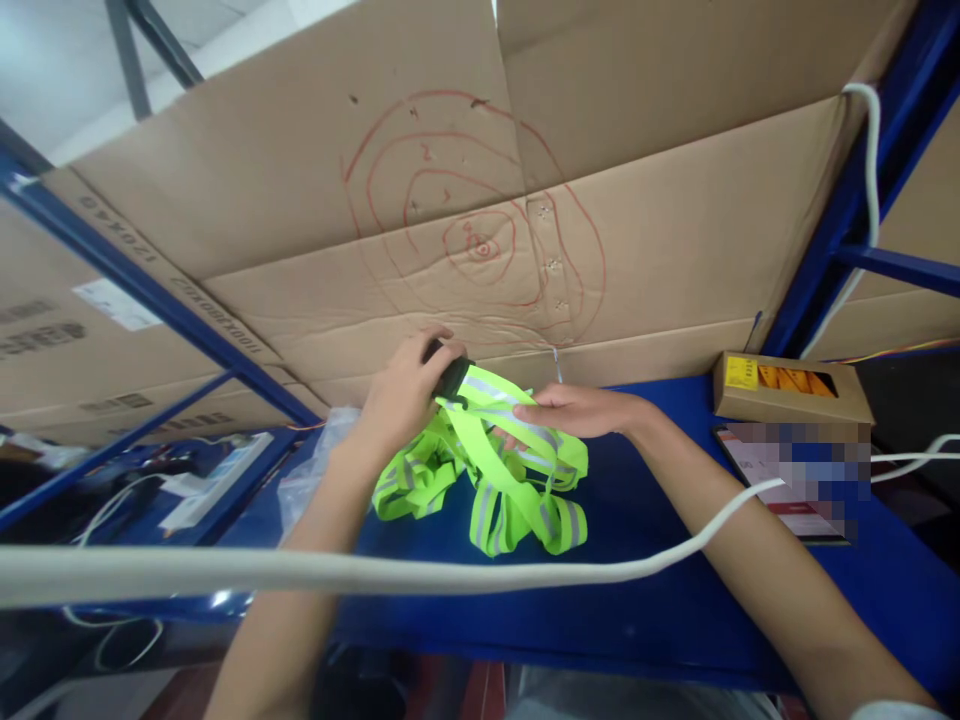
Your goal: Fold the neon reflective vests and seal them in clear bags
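Bright yellow-green straps with silver reflective stripes (517, 480) lie looped and bunched over the blue table, partly lifted. My left hand (416, 385) has its fingers wrapped round a black piece (450, 378) at the upper end of the straps. On the right side of the bundle, my right hand (574, 410) grips the straps, thumb on top and some fingers hidden beneath the material. Loose loops hang below and between both hands.
A white cable (480, 577) crosses the view in front of my forearms. Cardboard with red circles (480, 200) stands behind the blue table (637, 620). At right are an open box (795, 388) and a flat printed item (765, 480). A plastic bag (319, 465) lies left.
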{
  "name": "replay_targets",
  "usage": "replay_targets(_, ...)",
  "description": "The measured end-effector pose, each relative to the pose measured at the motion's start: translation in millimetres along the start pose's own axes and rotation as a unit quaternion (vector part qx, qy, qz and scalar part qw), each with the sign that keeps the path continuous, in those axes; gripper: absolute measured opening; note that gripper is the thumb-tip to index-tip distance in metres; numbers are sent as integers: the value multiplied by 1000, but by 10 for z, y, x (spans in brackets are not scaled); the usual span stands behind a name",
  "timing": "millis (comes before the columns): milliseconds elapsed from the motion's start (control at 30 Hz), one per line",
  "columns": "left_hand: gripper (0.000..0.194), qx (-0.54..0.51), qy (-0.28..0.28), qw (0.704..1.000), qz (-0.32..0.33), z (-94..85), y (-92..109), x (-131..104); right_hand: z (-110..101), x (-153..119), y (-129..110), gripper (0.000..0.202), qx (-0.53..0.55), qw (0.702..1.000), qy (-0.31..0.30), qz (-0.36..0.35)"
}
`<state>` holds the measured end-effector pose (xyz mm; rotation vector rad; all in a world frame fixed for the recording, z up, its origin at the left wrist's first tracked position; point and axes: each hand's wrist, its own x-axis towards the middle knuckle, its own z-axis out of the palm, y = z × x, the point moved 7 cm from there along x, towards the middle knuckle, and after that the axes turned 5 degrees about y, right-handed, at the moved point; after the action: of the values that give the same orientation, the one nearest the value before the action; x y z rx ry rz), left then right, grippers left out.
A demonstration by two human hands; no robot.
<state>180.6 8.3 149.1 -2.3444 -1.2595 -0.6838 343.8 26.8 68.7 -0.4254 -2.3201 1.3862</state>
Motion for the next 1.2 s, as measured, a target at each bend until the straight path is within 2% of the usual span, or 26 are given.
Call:
replay_targets(100,30,-103,5,995,13,13,66,5,-45,30,57,59,-98,993,56,18)
replay_targets(167,32,-173,3,985,24,-6,144,19,-20,72,10,48,-105,990,89,-23)
replay_targets(200,35,-191,0,981,26,-26,185,29,-9,91,-26,53,-93,988,112,-49)
replay_targets(300,37,-215,-3,976,35,-154,328,69,-21,126,-68,102,-41,979,186,-76)
replay_targets(333,37,-224,-7,974,43,-210,386,84,-18,133,-69,109,-14,978,194,-74)
replay_targets(400,38,-239,-21,969,62,-323,508,116,41,140,-119,105,57,983,154,-84)
replay_targets(467,34,-232,-36,969,70,-421,605,155,142,120,-243,89,115,984,82,-108)
replay_targets(533,29,-220,-45,972,71,-495,675,207,239,87,-390,76,125,984,37,-121)
replay_targets(600,25,-223,-42,971,75,-557,731,273,306,68,-533,75,107,985,49,-127)
replay_targets(700,18,-244,-18,966,81,-626,791,405,380,64,-711,86,101,975,114,-159)
replay_targets(767,16,-246,12,966,81,-664,805,507,414,71,-745,85,128,962,160,-180)
replay_targets(833,17,-240,45,966,84,-697,808,602,423,85,-683,72,178,946,202,-180)
replay_targets(933,27,-245,71,963,91,-723,795,698,413,119,-459,45,245,932,245,-108)
replay_targets(1000,35,-261,64,961,66,-705,738,728,416,139,-315,37,258,934,243,-36)
replay_targets(1067,44,-273,49,960,26,-667,643,740,408,149,-225,38,266,936,229,14)
replay_targets(1133,52,-291,47,956,6,-646,541,755,408,166,-190,41,284,936,207,21)
replay_targets(1200,55,-356,62,932,-19,-649,412,794,469,206,-194,41,286,945,160,-9)
